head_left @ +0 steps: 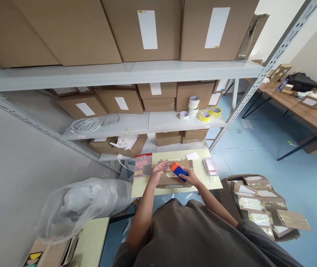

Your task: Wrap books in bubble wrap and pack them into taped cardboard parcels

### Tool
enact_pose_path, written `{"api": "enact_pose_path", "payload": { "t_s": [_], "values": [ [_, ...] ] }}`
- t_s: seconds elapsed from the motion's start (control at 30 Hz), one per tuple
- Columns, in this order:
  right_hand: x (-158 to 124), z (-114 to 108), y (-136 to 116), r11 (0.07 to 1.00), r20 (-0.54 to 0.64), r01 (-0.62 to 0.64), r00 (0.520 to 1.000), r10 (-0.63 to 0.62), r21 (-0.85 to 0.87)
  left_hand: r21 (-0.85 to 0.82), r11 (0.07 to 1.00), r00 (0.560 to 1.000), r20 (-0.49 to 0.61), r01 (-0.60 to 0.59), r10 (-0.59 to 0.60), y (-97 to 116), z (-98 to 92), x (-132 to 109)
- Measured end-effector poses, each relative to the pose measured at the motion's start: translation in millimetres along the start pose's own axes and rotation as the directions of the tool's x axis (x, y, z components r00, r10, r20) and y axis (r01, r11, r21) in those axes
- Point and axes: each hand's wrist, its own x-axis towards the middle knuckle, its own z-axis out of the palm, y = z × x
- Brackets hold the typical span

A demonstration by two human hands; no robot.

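My right hand (191, 178) is closed around a blue and orange box-shaped object (180, 172). Its orange end points up and to the left; what it is exactly, I cannot tell. My left hand (158, 172), fingers stretched out and parted, is just left of that orange end and seems to hold nothing. Under both hands a brown cardboard box (169, 181) sits on a pale yellow table (144, 191). Part of the box's top is hidden by my hands and the object.
A pink and red printed booklet (143, 165) lies left of the box, a white paper slip (192, 155) behind it. Tape rolls (205, 116) stand on the shelf (161, 120) ahead. Packed parcels (258, 203) fill a carton at right; a clear plastic bag (91, 202) bulges at left.
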Motion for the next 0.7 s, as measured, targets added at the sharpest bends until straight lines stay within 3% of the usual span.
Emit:
{"api": "enact_pose_path", "payload": {
  "t_s": [0.17,0.27,0.37,0.43,0.53,0.7],
  "values": [
    [3,-4,-7,0.996,0.04,0.02,0.999,-0.016,-0.091,0.099,0.995,0.977,-0.212,-0.009,0.03,1,-5.5,-1],
    [5,-10,-13,0.985,0.08,0.049,0.996,-0.037,-0.162,0.13,0.991,0.921,-0.39,0.037,0.017,-3,-9.8,-3],
    [6,-18,-21,0.965,0.118,0.102,0.99,-0.075,-0.241,0.213,0.976,0.849,-0.522,0.034,0.084,-8,-18.3,-2],
    [6,-23,-27,0.952,0.12,0.125,0.988,-0.095,-0.279,0.224,0.974,0.821,-0.561,0.033,0.101,-12,-25.9,1],
    [8,-26,-35,0.945,0.081,0.105,0.993,-0.084,-0.311,0.128,0.989,0.805,-0.594,0.068,0.021,-23,-35.9,7],
    [16,-25,-46,0.934,0.039,0.075,0.997,-0.066,-0.349,0.086,0.992,0.764,-0.645,0.091,-0.014,-45,-40.6,14]
  ]
}}
